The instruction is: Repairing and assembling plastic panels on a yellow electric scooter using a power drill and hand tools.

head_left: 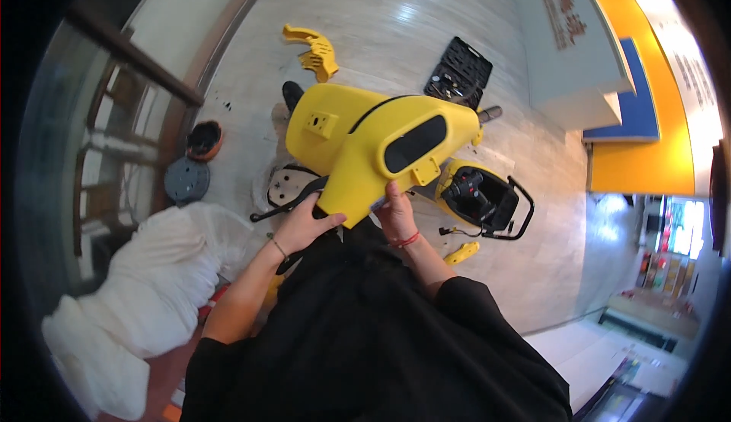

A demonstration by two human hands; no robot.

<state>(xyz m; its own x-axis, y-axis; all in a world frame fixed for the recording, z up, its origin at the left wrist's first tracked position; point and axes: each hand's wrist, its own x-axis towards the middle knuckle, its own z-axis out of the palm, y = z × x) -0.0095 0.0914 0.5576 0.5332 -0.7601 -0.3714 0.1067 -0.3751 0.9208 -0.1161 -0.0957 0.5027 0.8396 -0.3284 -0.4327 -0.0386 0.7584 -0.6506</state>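
A yellow scooter handlebar cover (349, 184) with a dark oval display window (415, 145) sits in front of me, over a larger yellow front panel (320, 106). At the cover's near left end, my left hand (303, 229) is closed, its thumb lying along the yellow edge. A black brake lever (289, 205) sticks out beside that hand. My right hand (396, 216) grips the near lower edge, thumb up against the plastic and fingers partly hidden beneath it.
On the floor lie a curved yellow part (318, 53), an open black tool case (461, 72), a small yellow piece (462, 253) and a yellow-rimmed black seat compartment (487, 197) with cables. White sheeting (167, 270) covers something at left, near a round grey part (186, 181). A white counter (567, 49) stands right.
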